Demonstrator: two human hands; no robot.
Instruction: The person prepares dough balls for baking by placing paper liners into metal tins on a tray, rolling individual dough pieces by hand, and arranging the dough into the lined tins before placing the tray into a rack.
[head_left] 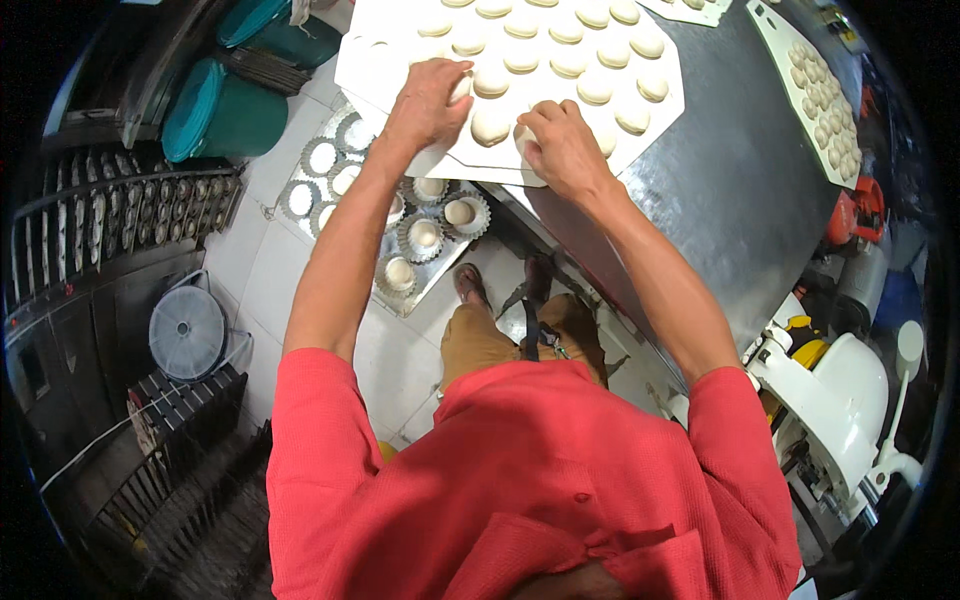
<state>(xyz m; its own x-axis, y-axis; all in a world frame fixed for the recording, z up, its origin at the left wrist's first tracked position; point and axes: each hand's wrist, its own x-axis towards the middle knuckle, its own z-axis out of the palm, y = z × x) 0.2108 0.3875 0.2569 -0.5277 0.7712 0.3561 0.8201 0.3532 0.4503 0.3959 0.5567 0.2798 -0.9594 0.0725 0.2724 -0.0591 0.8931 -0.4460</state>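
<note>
A white board [650, 125] with cut corners, covered with round pale dough balls [520, 60] in loose rows, is at the top centre. At its near left part, my left hand [428, 105] curls around a dough ball [461, 86], much of it hidden by the fingers. My right hand [568, 150] is bent over another dough ball [524, 136] near the board's front edge, and its fingers cover part of it. Between the hands, a free dough ball [490, 127] sits on the board.
Below the board's left side, a tray [425, 290] carries fluted metal moulds [418, 238] with dough inside. A dark metal table [720, 170] extends right, bearing another board of small dough balls [820, 110]. Lidded green bins [225, 110] stand left; a white machine [830, 400] stands right.
</note>
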